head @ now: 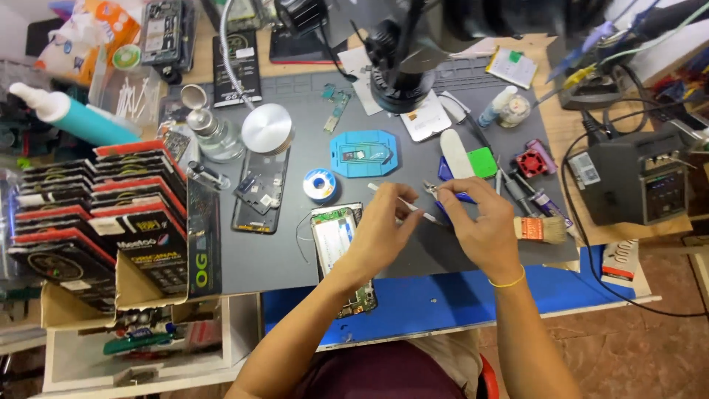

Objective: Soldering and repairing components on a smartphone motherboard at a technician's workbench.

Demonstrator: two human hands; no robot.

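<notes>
Light: bright, even, from above
Shadows: soft, short, under the hands (436, 222)
Glare: sheen on the round metal lid (266, 128)
Focus: centre sharp, microscope (402, 52) up top blurred
Edges: bent, wide-angle stretch

Crowded mat, open patch at eight o'clock
Bare grey mat (258, 258) lies there; brush (543, 229) blocks three o'clock, blue holder (363, 154) twelve.

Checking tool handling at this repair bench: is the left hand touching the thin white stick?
Touching. The head view shows the left hand with its fingertips pinched around the thin white stick, no gap visible.
</notes>
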